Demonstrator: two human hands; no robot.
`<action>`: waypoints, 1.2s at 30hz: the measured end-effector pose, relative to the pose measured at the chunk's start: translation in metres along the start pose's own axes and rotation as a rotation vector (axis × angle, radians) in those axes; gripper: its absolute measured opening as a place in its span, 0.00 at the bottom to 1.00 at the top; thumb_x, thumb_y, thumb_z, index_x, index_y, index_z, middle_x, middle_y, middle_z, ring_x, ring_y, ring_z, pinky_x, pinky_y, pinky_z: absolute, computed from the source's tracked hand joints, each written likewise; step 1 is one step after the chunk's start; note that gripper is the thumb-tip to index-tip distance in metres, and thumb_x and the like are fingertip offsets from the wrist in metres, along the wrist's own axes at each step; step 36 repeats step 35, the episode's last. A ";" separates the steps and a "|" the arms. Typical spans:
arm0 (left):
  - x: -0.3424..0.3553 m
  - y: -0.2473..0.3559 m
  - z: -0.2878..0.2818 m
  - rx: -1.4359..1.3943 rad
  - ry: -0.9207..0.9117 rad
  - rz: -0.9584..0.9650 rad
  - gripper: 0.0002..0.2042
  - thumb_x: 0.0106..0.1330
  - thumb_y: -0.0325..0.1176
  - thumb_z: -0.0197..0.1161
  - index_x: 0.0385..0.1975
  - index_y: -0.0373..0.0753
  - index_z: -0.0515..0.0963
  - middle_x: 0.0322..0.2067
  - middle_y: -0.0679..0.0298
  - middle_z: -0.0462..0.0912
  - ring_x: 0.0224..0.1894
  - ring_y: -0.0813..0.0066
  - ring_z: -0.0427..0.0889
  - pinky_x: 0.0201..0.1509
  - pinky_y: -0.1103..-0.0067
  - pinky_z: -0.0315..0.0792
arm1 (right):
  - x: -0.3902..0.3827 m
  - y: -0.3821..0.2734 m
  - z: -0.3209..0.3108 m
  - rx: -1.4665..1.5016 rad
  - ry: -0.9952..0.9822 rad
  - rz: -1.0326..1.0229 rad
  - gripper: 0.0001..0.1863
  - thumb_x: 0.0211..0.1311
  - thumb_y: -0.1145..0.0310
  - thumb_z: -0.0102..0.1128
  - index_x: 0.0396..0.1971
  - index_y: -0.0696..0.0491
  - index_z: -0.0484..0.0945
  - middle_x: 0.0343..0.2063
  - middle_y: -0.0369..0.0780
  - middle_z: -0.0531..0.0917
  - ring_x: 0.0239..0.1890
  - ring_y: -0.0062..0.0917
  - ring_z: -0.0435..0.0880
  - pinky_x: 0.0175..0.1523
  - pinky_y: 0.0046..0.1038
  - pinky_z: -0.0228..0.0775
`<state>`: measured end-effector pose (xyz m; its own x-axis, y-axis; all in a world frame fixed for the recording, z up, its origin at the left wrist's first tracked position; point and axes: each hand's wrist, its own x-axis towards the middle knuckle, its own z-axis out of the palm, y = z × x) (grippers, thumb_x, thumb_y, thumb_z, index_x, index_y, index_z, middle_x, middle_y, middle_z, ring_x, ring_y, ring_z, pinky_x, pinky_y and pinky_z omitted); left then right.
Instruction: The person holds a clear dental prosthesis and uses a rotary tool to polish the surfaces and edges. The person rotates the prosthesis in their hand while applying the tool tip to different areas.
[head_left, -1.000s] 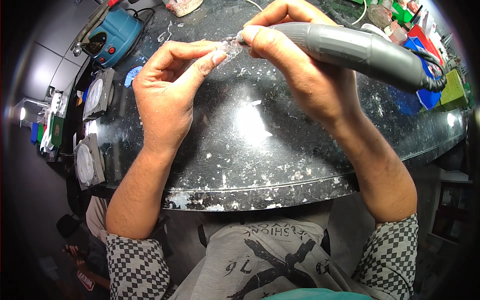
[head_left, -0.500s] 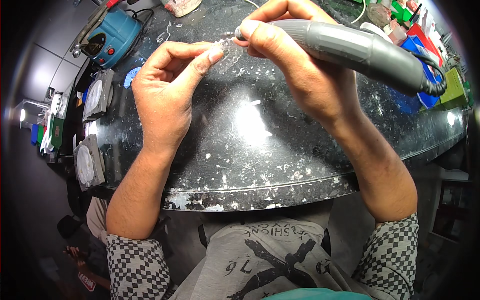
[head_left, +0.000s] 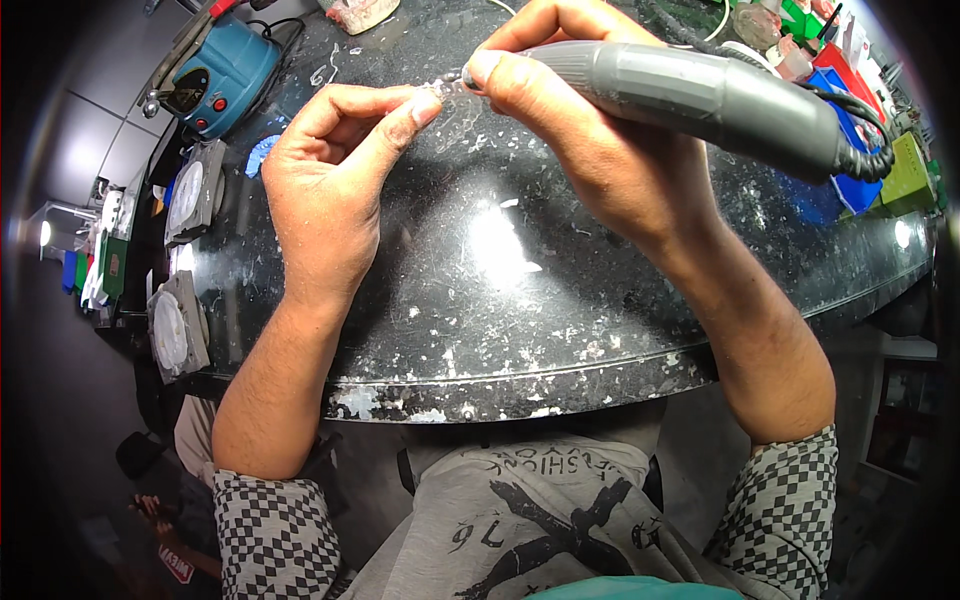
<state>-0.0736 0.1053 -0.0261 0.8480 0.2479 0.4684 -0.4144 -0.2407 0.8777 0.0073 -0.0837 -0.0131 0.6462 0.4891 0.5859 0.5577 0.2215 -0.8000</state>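
Note:
My left hand (head_left: 335, 190) pinches a small clear dental aligner (head_left: 450, 88) between thumb and forefinger, above the far part of the bench. Much of it is see-through and hard to make out against the dark top. In my right hand (head_left: 610, 150) is a thick grey rotary handpiece (head_left: 690, 92), gripped like a pen near its nose. Its tip points left and sits at the aligner's right side. Whether the bur touches the plastic is too small to tell. A coiled cord (head_left: 872, 160) leaves the handpiece's back end.
The black bench (head_left: 500, 330) is speckled with white residue. A blue machine (head_left: 230, 75) with a red button stands far left, above two grey plates (head_left: 195, 190) bearing pale discs. Red and blue bins (head_left: 850, 90) and a green box (head_left: 908, 170) stand right. Another person's hands (head_left: 150, 508) show lower left.
The aligner has turned in my left fingers and shows a narrower outline. My right hand and the handpiece have shifted slightly left; the handpiece's back end has risen a little.

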 end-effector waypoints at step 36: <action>-0.001 0.000 0.000 0.028 -0.020 0.038 0.05 0.64 0.20 0.70 0.39 0.33 0.86 0.39 0.59 0.90 0.43 0.78 0.87 0.52 0.81 0.80 | -0.001 -0.021 0.002 -0.026 -0.023 0.113 0.09 0.70 0.67 0.65 0.38 0.58 0.79 0.28 0.35 0.83 0.31 0.13 0.79 0.37 0.20 0.72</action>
